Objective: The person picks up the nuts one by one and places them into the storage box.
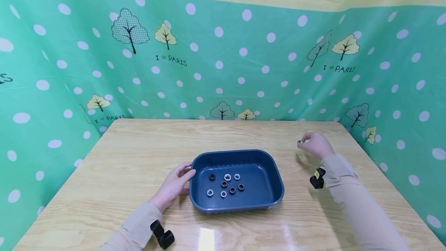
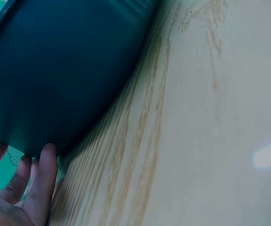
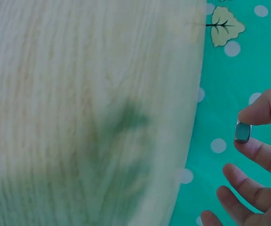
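A dark blue plastic bin (image 1: 240, 207) stands on the table with several hex nuts inside, some silver, such as this silver nut (image 1: 210, 192), and some dark, such as this dark nut (image 1: 241, 187). At its left end my left hand (image 1: 174, 183) rests against the rim and outer wall, thumb at the rim; in the left wrist view its fingers (image 2: 43, 179) lie loosely extended against the wall. Off to the bin's right, my right hand (image 1: 316, 145) pinches one small nut (image 3: 242, 132) between thumb and index finger, above the table, other fingers spread.
The wooden table (image 1: 146, 138) carries the bin near its middle. Behind it and at both sides hangs a green dotted curtain (image 1: 205, 100) with tree prints. Black camera mounts sit on both wrists, the left mount (image 1: 162, 235) low over the table.
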Motion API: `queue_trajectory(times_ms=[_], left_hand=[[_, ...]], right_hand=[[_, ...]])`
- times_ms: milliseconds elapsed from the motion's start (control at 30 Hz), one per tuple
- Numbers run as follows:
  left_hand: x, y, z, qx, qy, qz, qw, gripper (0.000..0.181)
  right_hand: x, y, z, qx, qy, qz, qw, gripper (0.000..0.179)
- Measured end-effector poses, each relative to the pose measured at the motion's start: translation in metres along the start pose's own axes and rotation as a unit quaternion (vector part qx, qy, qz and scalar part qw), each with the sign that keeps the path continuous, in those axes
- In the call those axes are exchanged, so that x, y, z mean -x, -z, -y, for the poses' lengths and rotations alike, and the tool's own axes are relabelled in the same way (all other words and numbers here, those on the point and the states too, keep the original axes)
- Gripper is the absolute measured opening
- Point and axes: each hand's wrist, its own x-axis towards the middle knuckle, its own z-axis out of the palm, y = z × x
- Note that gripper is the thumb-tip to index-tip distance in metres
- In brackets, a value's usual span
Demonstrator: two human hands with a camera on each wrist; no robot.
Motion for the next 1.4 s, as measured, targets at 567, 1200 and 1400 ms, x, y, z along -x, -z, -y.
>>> queue_trajectory(times_ms=[567, 1200, 1400], left_hand=[[-0.001, 0.000, -0.001, -0.004, 0.005, 0.002, 1.0000, 0.046], [-0.002, 0.000, -0.001, 0.002, 0.005, 0.002, 1.0000, 0.044], [-0.002, 0.000, -0.001, 0.002, 0.005, -0.001, 1.0000, 0.043]], right_hand=[[-0.006, 0.005, 0.037, 0.004, 0.076, -0.025, 0.9968, 0.017], [0.000, 0.004, 0.088, -0.022, 0.134, -0.033, 0.9902, 0.015], [0.002, 0.002, 0.102, -0.034, 0.154, -0.024, 0.9872, 0.013]])
